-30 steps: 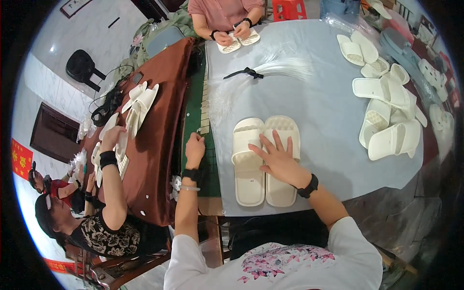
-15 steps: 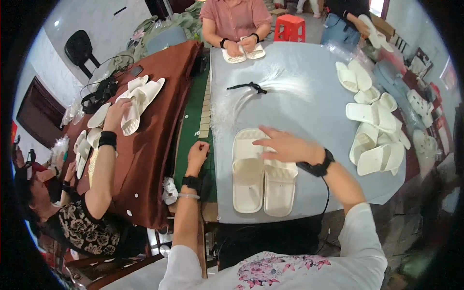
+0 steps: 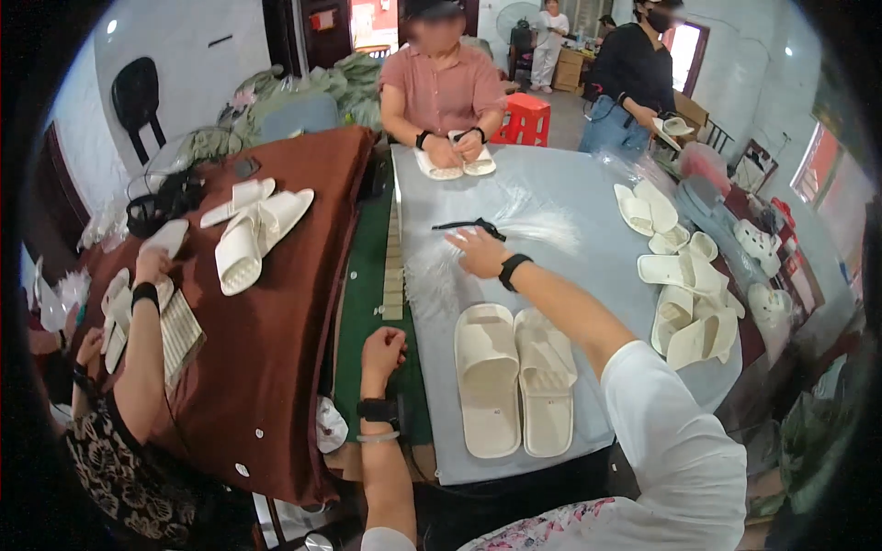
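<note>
Right grip (image 3: 478,254) is stretched out mid-frame, fingers loosely spread at the tied plastic bundle (image 3: 533,228), can't tell if it's touching. Left grip (image 3: 384,354) sits lower centre, curled into a loose fist. Slipper pair (image 3: 490,404) is lower centre too, heels near the grey counter's (image 3: 617,243) bottom edge, with bare room toward the slipper heap (image 3: 684,272) at right.
</note>
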Available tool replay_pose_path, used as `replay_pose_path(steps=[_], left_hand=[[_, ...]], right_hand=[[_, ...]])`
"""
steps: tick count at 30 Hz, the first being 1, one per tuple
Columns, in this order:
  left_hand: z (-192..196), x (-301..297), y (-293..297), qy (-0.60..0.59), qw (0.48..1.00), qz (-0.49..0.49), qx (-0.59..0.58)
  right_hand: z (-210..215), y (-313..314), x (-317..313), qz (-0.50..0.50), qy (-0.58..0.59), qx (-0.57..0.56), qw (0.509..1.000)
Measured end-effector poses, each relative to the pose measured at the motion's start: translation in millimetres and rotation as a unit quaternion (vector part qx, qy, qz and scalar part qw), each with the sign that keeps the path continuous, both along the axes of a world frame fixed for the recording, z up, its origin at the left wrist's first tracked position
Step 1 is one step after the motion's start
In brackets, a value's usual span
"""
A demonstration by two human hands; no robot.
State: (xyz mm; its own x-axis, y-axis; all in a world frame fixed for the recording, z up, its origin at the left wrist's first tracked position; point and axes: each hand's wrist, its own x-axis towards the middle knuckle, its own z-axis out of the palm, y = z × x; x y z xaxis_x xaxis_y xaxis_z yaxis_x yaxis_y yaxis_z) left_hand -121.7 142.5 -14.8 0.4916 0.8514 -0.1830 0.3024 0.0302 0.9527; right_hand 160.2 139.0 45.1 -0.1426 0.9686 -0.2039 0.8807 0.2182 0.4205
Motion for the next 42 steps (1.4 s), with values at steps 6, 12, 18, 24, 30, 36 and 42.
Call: replay_pose_path(steps=[6, 12, 18, 24, 30, 36, 42], left_hand=[[38, -18, -7, -0.197, 0.973, -0.073, -0.095], [46, -52, -11, -0.473, 0.858, -0.176, -0.094], [48, -44, 1, -0.744, 0.413, -0.525, 0.0], [46, -48, -35, -0.649, 0.712, -0.25, -0.092], [72, -17, -71, -0.266, 0.935, -0.233, -0.005], [96, 6, -208, -0.083, 0.896, -0.433, 0.043], [54, -57, -225, 0.113, 0.838, -0.531, -0.057]], right_hand=[[-36, 42, 26, -0.061, 0.293, 0.074, 0.951], [-51, 46, 51, -0.216, 0.3, 0.086, 0.925], [-38, 32, 43, -0.246, 0.25, 0.085, 0.933], [19, -32, -19, -0.068, 0.217, 0.272, 0.935], [66, -225, -87, -0.095, 0.616, 0.122, 0.772], [58, -340, -99, -0.175, 0.971, 0.119, 0.11], [75, -478, -56, -0.36, 0.726, 0.321, 0.489]])
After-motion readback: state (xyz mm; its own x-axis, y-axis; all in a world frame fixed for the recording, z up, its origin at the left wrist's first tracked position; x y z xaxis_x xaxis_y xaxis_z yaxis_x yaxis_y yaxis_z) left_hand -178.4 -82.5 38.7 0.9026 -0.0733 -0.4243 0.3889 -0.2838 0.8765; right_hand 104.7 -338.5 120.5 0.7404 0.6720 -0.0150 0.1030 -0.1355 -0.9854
